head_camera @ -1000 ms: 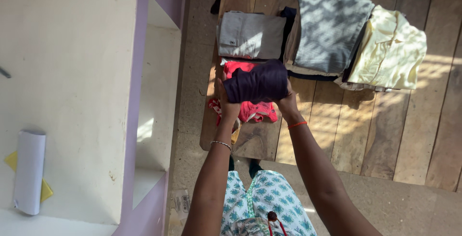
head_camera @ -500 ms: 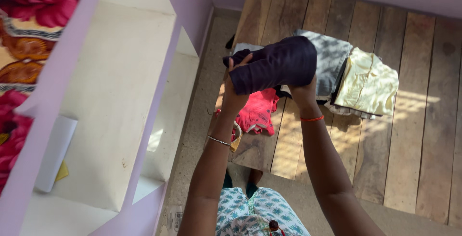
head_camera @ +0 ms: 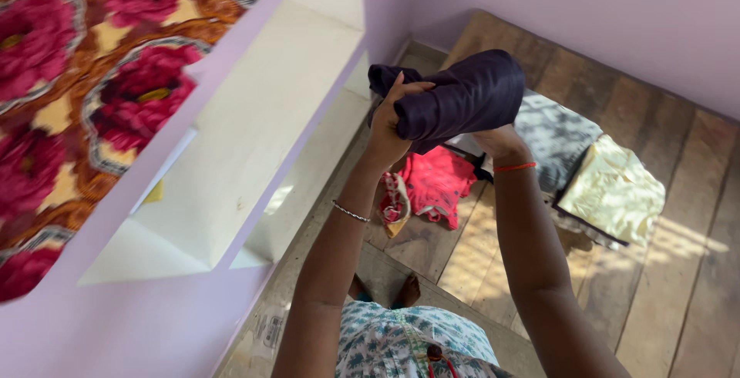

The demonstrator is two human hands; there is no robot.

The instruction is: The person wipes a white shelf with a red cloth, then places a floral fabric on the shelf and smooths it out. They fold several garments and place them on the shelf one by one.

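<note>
Both hands are clamped on a folded dark purple garment [head_camera: 462,97], the left hand [head_camera: 391,120] gripping its near end and the right hand [head_camera: 499,141] cupped underneath, lifting it clear of the wooden surface [head_camera: 694,285]. Judging by what lies below, the folding looks mostly done: beneath the right hand sit a folded grey piece [head_camera: 556,137] and a pale yellow shirt [head_camera: 613,191], neatly stacked. Under the left hand a red garment [head_camera: 433,185] lies crumpled, seemingly not yet folded. Left of the hands stand white shelves [head_camera: 254,139] edged in lilac, with floral cloth [head_camera: 85,93] on top. Beyond is a lilac wall [head_camera: 586,16].
</note>
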